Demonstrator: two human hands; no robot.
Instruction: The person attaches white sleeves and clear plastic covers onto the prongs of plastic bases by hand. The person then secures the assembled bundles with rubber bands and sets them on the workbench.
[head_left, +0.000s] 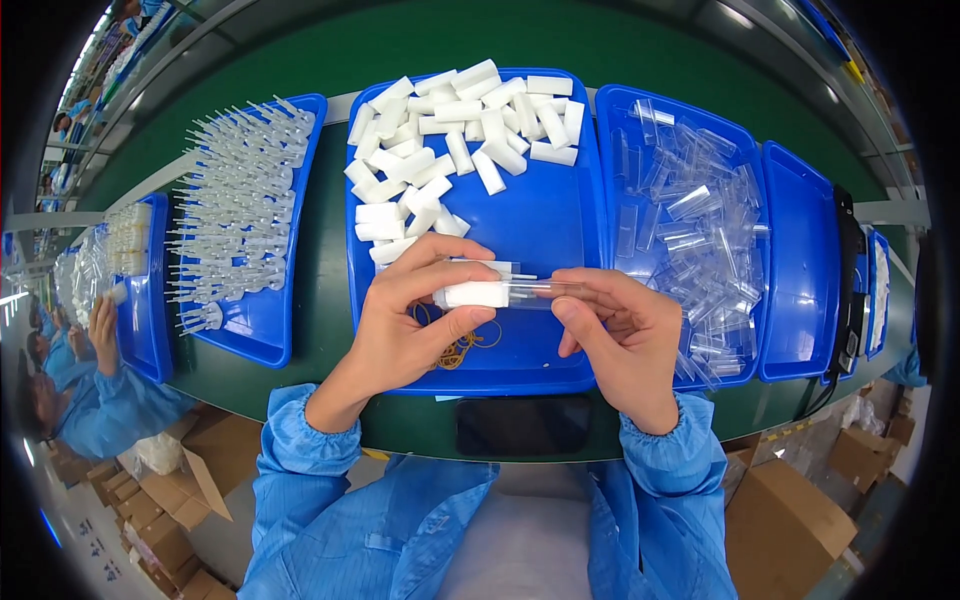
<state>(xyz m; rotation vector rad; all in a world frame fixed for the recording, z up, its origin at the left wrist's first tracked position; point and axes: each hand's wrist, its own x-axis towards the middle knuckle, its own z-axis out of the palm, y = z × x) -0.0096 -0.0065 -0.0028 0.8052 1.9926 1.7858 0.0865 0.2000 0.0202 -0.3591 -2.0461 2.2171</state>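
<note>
My left hand (385, 325) is closed around a white block (475, 294), thumb below and fingers above. From the block's right side runs a clear plastic sleeve (530, 289), with thin rod-like lines showing along it. The sleeve's right end is pinched between the thumb and fingers of my right hand (630, 335). Both hands are over the front part of a blue tray (545, 225). Behind them, many white blocks (450, 110) lie piled in that tray. Tan rubber bands (457, 352) lie under my left hand, partly hidden by it.
At left, a blue tray holds white stemmed pieces (240, 200). Clear plastic sleeves (700, 210) fill a tray at right, beside another blue tray (800, 260). A dark phone-like slab (523, 425) lies at the table's front edge. A co-worker's hand (104, 330) shows far left.
</note>
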